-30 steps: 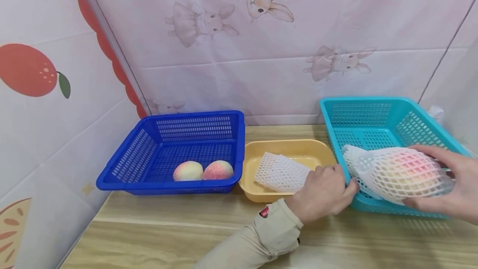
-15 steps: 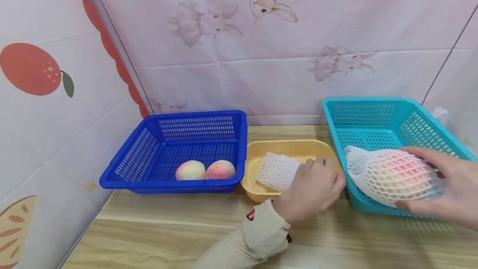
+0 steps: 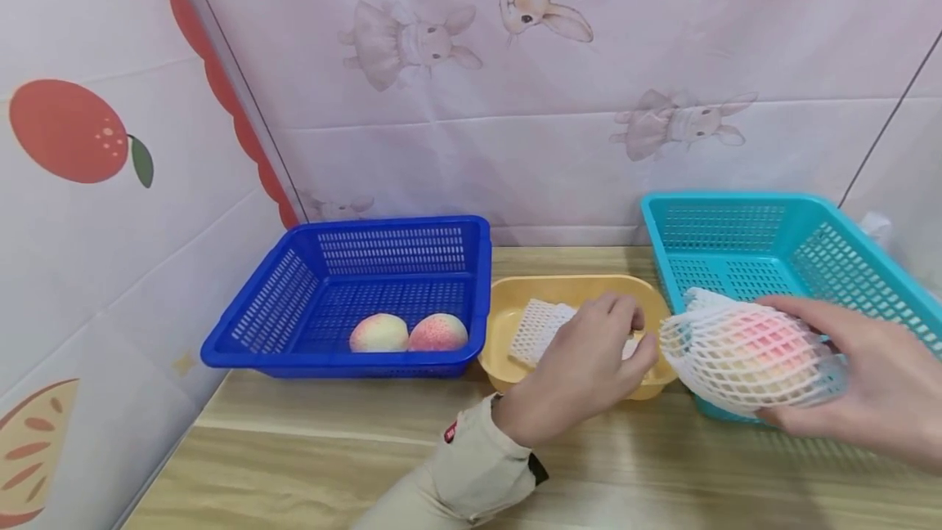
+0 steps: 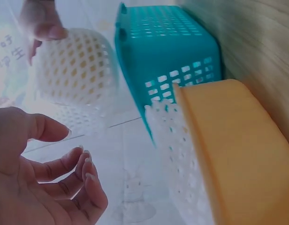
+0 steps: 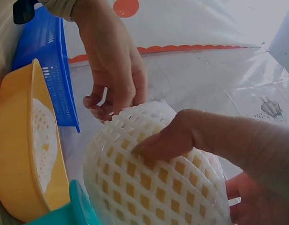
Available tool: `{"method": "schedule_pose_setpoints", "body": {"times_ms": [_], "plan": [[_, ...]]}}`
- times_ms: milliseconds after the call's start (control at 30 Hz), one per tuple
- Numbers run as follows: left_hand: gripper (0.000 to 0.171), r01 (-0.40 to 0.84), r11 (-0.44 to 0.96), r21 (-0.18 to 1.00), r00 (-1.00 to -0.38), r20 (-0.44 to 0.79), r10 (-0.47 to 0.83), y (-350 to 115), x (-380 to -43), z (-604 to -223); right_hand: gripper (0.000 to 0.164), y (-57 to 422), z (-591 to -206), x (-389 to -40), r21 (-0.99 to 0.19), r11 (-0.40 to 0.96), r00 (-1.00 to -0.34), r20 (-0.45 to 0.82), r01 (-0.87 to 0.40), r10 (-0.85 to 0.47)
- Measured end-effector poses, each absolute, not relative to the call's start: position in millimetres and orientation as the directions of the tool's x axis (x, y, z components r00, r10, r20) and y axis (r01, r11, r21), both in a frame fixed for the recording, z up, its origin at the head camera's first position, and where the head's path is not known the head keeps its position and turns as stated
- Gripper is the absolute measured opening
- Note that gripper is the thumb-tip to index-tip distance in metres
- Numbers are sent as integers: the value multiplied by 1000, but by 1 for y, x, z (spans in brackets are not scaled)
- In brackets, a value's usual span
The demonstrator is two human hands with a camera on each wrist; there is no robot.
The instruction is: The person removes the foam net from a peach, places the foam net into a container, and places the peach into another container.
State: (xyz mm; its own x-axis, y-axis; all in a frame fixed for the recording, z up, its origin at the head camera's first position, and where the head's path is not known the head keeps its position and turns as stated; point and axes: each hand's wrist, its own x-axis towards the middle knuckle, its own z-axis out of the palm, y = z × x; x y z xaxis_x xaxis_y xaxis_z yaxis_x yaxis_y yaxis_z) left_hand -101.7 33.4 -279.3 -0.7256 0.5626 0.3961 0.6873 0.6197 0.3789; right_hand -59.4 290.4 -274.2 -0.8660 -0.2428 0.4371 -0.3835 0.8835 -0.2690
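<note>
Two peaches (image 3: 379,333) lie side by side, un-netted, against the near wall of the blue basket (image 3: 243,357); that wall and each other probably keep them from rolling. A third, the netted peach (image 3: 761,350), is in the right hand (image 3: 872,379), held up off the tabletop (image 3: 294,456) by the near-left corner of the teal basket (image 3: 736,198); the left wrist view shows a gap between net and basket. The right fingers are clamped on it, thumb across one side and the others opposite, a wide grip that seems chosen because the fruit is round and the mesh soft and likely to slide. The net's loose end points left, towards the left hand (image 3: 585,362), which leaves that end uncovered and within easy reach. The left fingers are loosely bent with the thumb apart from them, around nothing, just beside the mesh and over the yellow tray (image 3: 567,289). Spare nets (image 3: 531,330) lie flat in the tray, partly hidden by that hand; how many cannot be told. The tray sits between the two baskets, a placing that presumably puts the nets close to both hands.
</note>
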Motion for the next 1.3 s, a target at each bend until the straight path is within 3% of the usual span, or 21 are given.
{"method": "schedule_pose_setpoints", "body": {"times_ms": [133,267,500,833,1133,1300], "plan": [[7,695,553,460,-717,398,572,22,-97,-275,104,281,-276,-59,-268,865,-853,439,-423,-281],[7,699,541,468,-713,404,573,13,-93,-276,107,271,-279,-57,-270,852,-841,451,-448,-299],[9,645,542,539,-755,343,558,-1,-90,-281,105,251,-281,-54,-282,822,-812,485,-495,-323],[8,557,425,714,-771,253,584,-21,-89,-289,99,221,-284,-47,-320,800,-830,430,-507,-354],[8,490,392,779,-797,218,563,-41,-84,-303,99,203,-300,-42,-322,787,-828,406,-527,-388],[9,452,403,796,-797,157,583,-53,-78,-312,98,195,-312,-39,-368,794,-866,329,-484,-376]]}}
